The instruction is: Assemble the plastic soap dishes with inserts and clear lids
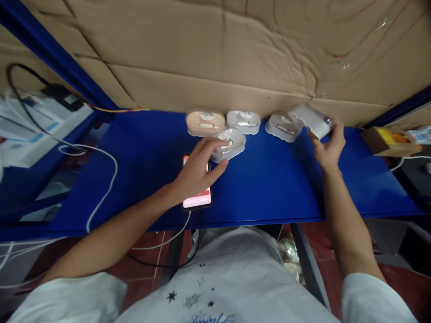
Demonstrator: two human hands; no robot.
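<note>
My left hand (202, 168) reaches over a clear oval plastic case (238, 146) with a pale inside. Its fingertips lie over the case's left part, while the thumb is spread apart near the front rim. Under that hand, partly covered, is a phone (198, 202) with a lit screen and a white cable. On the right, my right hand (328, 146) grips another clear case (311, 119), tilted up and blurred by motion. Behind stand a peach-coloured case (204, 124), a whitish case (243, 122) and a greyish case (283, 128), each with a round sticker.
The blue table (269, 179) backs onto a cardboard wall (202, 54). A small open carton (390, 141) with yellow and orange contents stands at the right end. A white cable (114, 175) loops over the left side, beside white boxes (33, 130) and a black adapter (65, 98).
</note>
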